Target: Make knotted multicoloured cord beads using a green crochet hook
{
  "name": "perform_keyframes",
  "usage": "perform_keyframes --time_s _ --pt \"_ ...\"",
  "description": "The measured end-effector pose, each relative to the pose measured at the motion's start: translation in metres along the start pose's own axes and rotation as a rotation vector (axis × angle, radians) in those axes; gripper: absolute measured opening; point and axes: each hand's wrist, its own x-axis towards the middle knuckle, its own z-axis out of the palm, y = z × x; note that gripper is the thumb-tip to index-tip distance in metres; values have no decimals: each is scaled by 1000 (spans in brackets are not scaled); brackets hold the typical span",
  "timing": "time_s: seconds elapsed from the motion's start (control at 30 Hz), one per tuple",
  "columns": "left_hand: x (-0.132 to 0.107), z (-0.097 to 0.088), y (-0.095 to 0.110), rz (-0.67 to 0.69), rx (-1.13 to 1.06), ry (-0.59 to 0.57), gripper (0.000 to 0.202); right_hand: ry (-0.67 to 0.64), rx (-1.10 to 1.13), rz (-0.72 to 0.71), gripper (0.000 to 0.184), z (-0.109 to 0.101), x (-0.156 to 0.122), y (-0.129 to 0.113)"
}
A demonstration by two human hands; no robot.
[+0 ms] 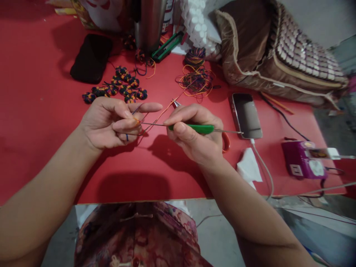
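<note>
My left hand pinches a small bit of orange and dark yarn between thumb and fingers. Its index finger is stretched out with a strand looped around it. In my right hand is a crochet hook with a green handle; its thin metal end points left and meets the yarn at my left fingertips. The strand runs back to a loose multicoloured yarn tangle. Under my right hand, an orange handle loop and a metal tip show, probably scissors. Several small dark and orange crocheted balls lie beyond my left hand.
A black phone lies at the back left, a charging phone at the right. A green box cutter lies beside a metal flask. A purple power adapter, white tissue and brown cushion-like bundle occupy the right.
</note>
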Motion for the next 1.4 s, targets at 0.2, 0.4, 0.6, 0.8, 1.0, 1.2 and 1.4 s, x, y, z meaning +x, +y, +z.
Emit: perform_keyframes --time_s 0.2,0.4,0.6,0.8,1.0,1.2,1.4 --pt "5 10 -12 105 33 -122 55 15 196 35 12 9 0 -2" --pt "9 13 -20 89 -6 -147 44 40 147 42 21 14 -3 11" --pt "9 17 -23 146 -39 -47 46 51 272 2 13 19 2 17" --pt "6 27 -25 212 -20 46 54 85 223 17 27 19 5 16" --pt "5 36 -28 287 27 36 56 92 -33 56 32 12 -1 18" --pt "10 33 -31 275 17 76 56 142 -84 37 22 14 -2 15" --pt "11 30 -32 226 -19 96 62 115 93 94 21 17 -2 23"
